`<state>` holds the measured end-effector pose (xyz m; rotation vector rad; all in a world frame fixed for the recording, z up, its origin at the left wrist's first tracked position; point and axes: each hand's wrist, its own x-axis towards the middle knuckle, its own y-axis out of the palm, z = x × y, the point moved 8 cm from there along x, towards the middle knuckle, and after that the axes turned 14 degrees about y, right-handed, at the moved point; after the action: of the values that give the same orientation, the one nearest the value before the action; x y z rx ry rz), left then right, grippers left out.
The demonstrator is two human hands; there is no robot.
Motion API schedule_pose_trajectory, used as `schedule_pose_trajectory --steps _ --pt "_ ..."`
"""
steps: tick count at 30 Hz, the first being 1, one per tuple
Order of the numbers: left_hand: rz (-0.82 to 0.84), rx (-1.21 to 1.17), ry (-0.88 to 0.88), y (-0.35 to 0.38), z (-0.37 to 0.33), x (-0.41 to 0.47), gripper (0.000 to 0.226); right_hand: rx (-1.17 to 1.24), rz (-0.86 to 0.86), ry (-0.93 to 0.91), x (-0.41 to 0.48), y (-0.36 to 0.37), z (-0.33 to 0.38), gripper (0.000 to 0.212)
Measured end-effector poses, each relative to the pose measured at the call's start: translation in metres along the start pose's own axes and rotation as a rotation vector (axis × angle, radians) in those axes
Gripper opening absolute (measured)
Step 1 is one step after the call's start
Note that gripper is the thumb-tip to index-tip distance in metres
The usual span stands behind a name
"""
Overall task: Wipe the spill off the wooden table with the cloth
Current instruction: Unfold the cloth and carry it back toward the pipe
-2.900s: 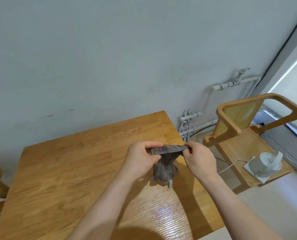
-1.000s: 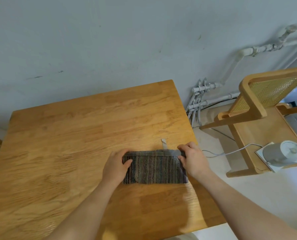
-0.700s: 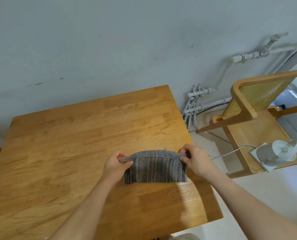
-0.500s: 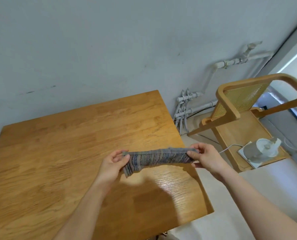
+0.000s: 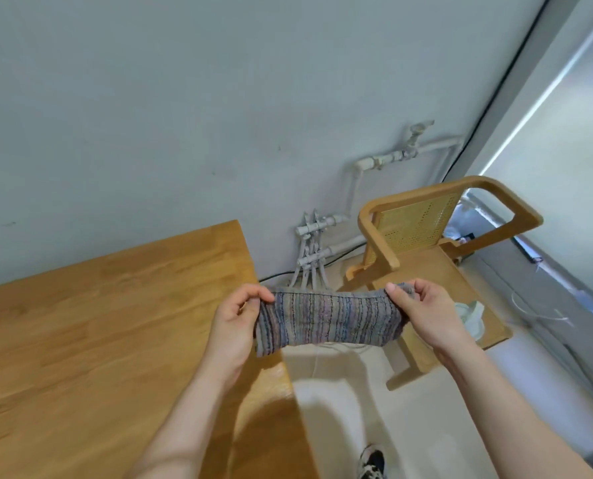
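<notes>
Pinching the cloth (image 5: 329, 319) by its ends, the left grip (image 5: 234, 321) and right grip (image 5: 428, 316) held it stretched in the air (touching nothing else) over the bench (image 5: 98, 323)'s 3 o'clock edge, with a chair (image 5: 422, 267) at 2 o'clock.

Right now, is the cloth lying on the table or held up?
Held up: left hand and right hand pinch the cloth by its ends, stretched midair.

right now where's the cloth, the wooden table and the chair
striped cloth (image 5: 329, 319): head view, middle of its stretched face
wooden table (image 5: 98, 340): head view, bare top
wooden chair (image 5: 416, 224): head view, cane backrest
</notes>
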<state>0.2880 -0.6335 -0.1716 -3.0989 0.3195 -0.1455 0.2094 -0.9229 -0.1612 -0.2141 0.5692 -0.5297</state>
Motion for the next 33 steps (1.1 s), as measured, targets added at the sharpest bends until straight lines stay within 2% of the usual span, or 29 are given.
schedule_pose_trajectory --steps 3,5,10,12,20,22,24,28,33 --pt "0.041 0.0 -0.093 0.069 0.017 0.019 0.045 -0.177 -0.136 -0.041 0.035 -0.056 0.014 0.044" --pt "0.065 -0.022 -0.12 0.108 0.02 0.035 0.042 -0.173 -0.11 -0.03 0.059 -0.084 0.019 0.046" --pt "0.12 -0.06 -0.134 0.168 0.017 0.079 0.045 -0.036 0.289 0.205 0.124 -0.118 0.015 0.024" --pt "0.154 -0.042 -0.112 0.181 0.015 0.102 0.05 -0.066 0.342 0.203 0.144 -0.128 0.02 0.017" --pt "0.188 0.09 -0.123 0.23 0.032 0.215 0.071 -0.267 0.022 -0.012 0.27 -0.156 0.104 0.01" --pt "0.185 0.076 -0.125 0.244 0.043 0.253 0.071 -0.344 -0.035 -0.078 0.313 -0.152 0.13 0.004" --pt "0.144 0.007 -0.149 0.255 0.059 0.293 0.067 -0.414 -0.09 -0.118 0.361 -0.144 0.148 0.009" --pt "0.046 -0.044 -0.186 0.269 0.095 0.367 0.065 -0.475 -0.149 -0.118 0.456 -0.115 0.169 0.022" --pt "0.0 -0.107 -0.279 0.281 0.143 0.432 0.063 -0.428 -0.198 -0.102 0.543 -0.096 0.188 0.021"
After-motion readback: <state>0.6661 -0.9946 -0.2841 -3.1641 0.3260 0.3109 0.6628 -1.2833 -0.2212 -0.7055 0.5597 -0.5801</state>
